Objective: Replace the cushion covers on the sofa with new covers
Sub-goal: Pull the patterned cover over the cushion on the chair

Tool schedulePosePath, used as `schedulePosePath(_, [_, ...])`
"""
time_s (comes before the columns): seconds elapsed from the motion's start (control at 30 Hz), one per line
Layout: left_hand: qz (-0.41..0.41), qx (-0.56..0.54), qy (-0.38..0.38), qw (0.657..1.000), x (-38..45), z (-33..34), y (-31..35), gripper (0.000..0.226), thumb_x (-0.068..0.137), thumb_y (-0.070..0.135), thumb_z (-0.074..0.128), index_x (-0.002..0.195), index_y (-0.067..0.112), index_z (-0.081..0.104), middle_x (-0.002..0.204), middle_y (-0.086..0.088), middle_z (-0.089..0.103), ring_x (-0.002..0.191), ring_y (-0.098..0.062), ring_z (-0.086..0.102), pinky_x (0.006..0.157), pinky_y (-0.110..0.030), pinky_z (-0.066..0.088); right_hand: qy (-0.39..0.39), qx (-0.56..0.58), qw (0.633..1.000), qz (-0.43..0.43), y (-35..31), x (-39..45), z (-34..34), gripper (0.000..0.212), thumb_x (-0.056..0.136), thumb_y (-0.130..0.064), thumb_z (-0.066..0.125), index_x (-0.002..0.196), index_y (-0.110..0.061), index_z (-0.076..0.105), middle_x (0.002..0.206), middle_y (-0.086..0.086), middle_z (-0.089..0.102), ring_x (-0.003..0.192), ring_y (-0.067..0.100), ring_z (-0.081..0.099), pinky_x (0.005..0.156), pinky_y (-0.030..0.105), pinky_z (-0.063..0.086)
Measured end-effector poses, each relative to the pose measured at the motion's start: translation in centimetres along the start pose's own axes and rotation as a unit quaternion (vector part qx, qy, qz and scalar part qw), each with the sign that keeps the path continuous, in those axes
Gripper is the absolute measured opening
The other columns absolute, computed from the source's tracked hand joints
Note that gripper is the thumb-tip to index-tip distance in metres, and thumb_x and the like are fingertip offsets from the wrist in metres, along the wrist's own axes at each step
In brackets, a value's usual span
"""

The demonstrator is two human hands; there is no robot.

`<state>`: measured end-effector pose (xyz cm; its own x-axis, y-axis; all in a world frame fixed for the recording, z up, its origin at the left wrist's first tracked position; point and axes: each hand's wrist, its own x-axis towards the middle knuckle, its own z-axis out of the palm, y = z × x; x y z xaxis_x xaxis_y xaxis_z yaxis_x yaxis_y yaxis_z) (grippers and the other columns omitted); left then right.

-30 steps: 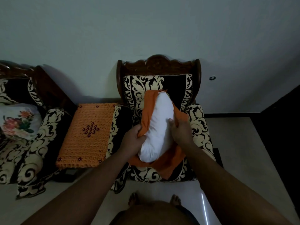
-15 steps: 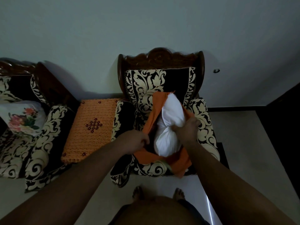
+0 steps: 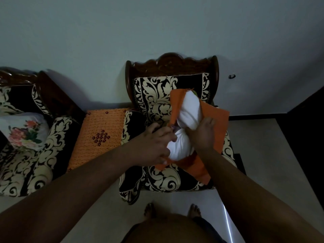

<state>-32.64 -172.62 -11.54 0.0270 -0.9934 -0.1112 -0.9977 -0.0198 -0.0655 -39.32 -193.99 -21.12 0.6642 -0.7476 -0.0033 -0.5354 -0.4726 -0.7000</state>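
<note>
Over the armchair [image 3: 157,179] seat, the right hand [image 3: 201,135] is squeezing the white cushion [image 3: 185,123] at its middle while the left hand [image 3: 154,146] is gripping the orange cover [image 3: 213,120] edge; seemingly stuffing it in. Next, the cover needs drawing over the exposed end.

Patterned armchair [image 3: 157,106] seat bears the orange cover [image 3: 214,123] and white cushion [image 3: 190,111].

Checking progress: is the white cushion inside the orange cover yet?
Mostly out: the white cushion bulges bare above the orange cover.
</note>
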Motion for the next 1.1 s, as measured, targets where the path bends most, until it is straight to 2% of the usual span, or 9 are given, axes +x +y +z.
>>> schedulePosePath(0.1, [0.028, -0.06, 0.031, 0.997, 2.0, -0.1, -0.1, 0.028, 0.094, 0.052, 0.055, 0.09, 0.033, 0.074, 0.127, 0.001, 0.059, 0.132, -0.023, 0.048, 0.112, -0.052, 0.034, -0.041, 0.023, 0.999, -0.022, -0.7, -0.5, 0.1, 0.074, 0.07, -0.051, 0.085, 0.114, -0.012, 0.04, 0.119, 0.007, 0.043, 0.09, 0.023, 0.051, 0.068, 0.035, 0.043])
schedulePosePath(0.17, [0.009, -0.129, 0.007, 0.992, 3.7, -0.6, -0.1, 0.025, 0.096, 0.048, 0.06, 0.098, 0.024, 0.069, 0.107, 0.001, 0.066, 0.108, -0.021, 0.061, 0.092, -0.037, 0.046, -0.084, 0.05, 0.994, -0.039, -0.7, -0.6, 0.1, 0.077, 0.069, -0.051, 0.086, 0.116, -0.01, 0.042, 0.116, 0.003, 0.042, 0.093, 0.019, 0.048, 0.072, 0.034, 0.04])
schedulePosePath(0.23, [-0.049, -0.157, -0.02, 0.986, 4.8, -0.8, -0.6, 0.034, 0.093, 0.056, 0.063, 0.105, 0.024, 0.06, 0.097, 0.006, 0.065, 0.09, -0.014, 0.058, 0.069, -0.028, 0.033, -0.144, 0.07, 0.985, -0.068, -0.3, -0.6, 0.0, 0.076, 0.067, -0.051, 0.084, 0.116, -0.008, 0.044, 0.114, 0.004, 0.044, 0.102, 0.022, 0.049, 0.076, 0.033, 0.039])
schedulePosePath(0.37, [-0.087, -0.158, -0.064, 0.982, 5.9, -0.4, -2.2, 0.051, 0.073, 0.07, 0.074, 0.089, 0.031, 0.046, 0.078, 0.017, 0.048, 0.078, -0.007, 0.049, 0.058, -0.023, 0.024, -0.242, 0.117, 0.957, -0.108, 1.1, -1.1, 0.0, 0.074, 0.06, -0.062, 0.075, 0.1, -0.007, 0.045, 0.1, 0.014, 0.052, 0.087, 0.023, 0.051, 0.07, 0.039, 0.044])
schedulePosePath(0.53, [-0.088, -0.15, -0.134, 0.976, 5.2, -0.1, -3.6, 0.04, 0.082, 0.064, 0.071, 0.081, 0.029, 0.05, 0.084, 0.011, 0.051, 0.079, -0.007, 0.049, 0.07, -0.024, 0.037, -0.356, 0.127, 0.914, -0.145, 0.7, -0.8, -0.6, 0.061, 0.075, -0.041, 0.083, 0.118, -0.018, 0.048, 0.116, 0.006, 0.061, 0.108, 0.023, 0.061, 0.09, 0.045, 0.054])
schedulePosePath(0.67, [-0.1, -0.063, -0.063, 0.991, 0.2, 2.7, -6.9, 0.058, 0.071, 0.079, 0.065, 0.107, 0.034, 0.057, 0.116, 0.005, 0.051, 0.116, -0.019, 0.043, 0.09, -0.034, 0.024, -0.411, 0.082, 0.894, -0.157, 0.2, -0.2, -1.0, 0.058, 0.083, -0.014, 0.081, 0.127, -0.024, 0.044, 0.122, -0.007, 0.058, 0.114, 0.012, 0.059, 0.096, 0.033, 0.051])
schedulePosePath(0.87, [-0.232, -0.098, -0.092, 0.963, -4.7, 9.9, -6.5, 0.111, 0.074, 0.095, 0.04, 0.156, 0.022, 0.032, 0.162, -0.007, 0.03, 0.147, -0.029, 0.029, 0.118, -0.05, 0.022, -0.437, -0.026, 0.883, -0.168, 0.3, -0.1, 0.2, 0.046, 0.09, -0.008, 0.069, 0.125, -0.03, 0.048, 0.115, -0.01, 0.057, 0.099, -0.004, 0.053, 0.084, 0.018, 0.04])
schedulePosePath(0.97, [-0.199, -0.13, -0.058, 0.97, -5.6, 13.4, -4.6, 0.101, 0.08, 0.089, 0.045, 0.155, 0.023, 0.034, 0.16, -0.01, 0.034, 0.143, -0.032, 0.036, 0.116, -0.055, 0.027, -0.402, -0.026, 0.905, -0.137, -0.3, 0.5, 0.4, 0.037, 0.089, 0.0, 0.058, 0.092, -0.033, 0.041, 0.086, 0.003, 0.056, 0.075, 0.006, 0.053, 0.068, 0.027, 0.044])
schedulePosePath(1.1, [-0.157, -0.125, -0.136, 0.97, -5.9, 19.2, -3.3, 0.085, 0.076, 0.06, 0.075, 0.148, 0.028, 0.043, 0.152, -0.008, 0.046, 0.136, -0.03, 0.045, 0.108, -0.055, 0.039, -0.421, -0.097, 0.898, -0.084, 1.4, 1.4, 2.3, 0.029, 0.093, -0.01, 0.059, 0.096, -0.033, 0.042, 0.092, 0.006, 0.061, 0.081, 0.018, 0.059, 0.069, 0.036, 0.054])
